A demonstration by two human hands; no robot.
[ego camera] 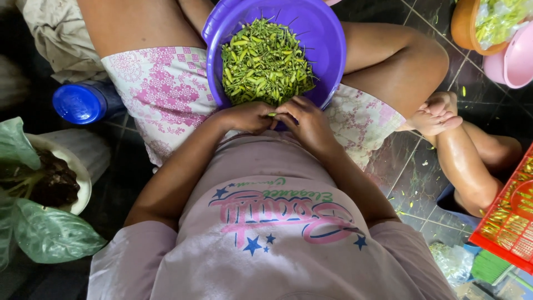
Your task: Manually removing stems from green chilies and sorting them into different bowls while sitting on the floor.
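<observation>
Left hand (248,116) and right hand (304,121) close together, fingers pinching one small green chili (271,114), purple bowl (327,39) full of green chilies (265,61) on the lap

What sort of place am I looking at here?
Probably a home floor used for food prep: dark floor tiles, a purple basin of green chillies on the lap, a potted plant beside.

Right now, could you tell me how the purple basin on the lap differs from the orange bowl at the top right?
The purple basin rests on the lap, fully in view; the orange bowl sits on the floor, cut off by the frame. The basin holds loose green chillies; the bowl's greens lie in clear plastic. Both are round.
</observation>
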